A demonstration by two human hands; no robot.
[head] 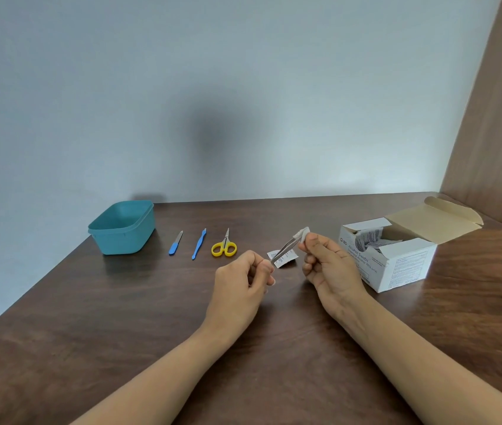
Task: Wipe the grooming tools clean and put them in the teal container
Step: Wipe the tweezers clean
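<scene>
My left hand (245,279) pinches the near end of metal tweezers (285,249), held above the table and pointing up to the right. My right hand (324,259) holds a white swab (303,234) folded around the tweezers' tip. The teal container (107,233) stands at the back left, with nothing visible inside. To its right lie a blue-handled nail file (175,243), a blue cuticle tool (199,243) and yellow-handled scissors (224,246), side by side on the table.
A torn swab wrapper (288,258) lies on the table under the tweezers. An open white box of alcohol swabs (396,259) stands at the right, flap raised. A wall runs behind the wooden table (120,317), and a wooden panel rises at the far right.
</scene>
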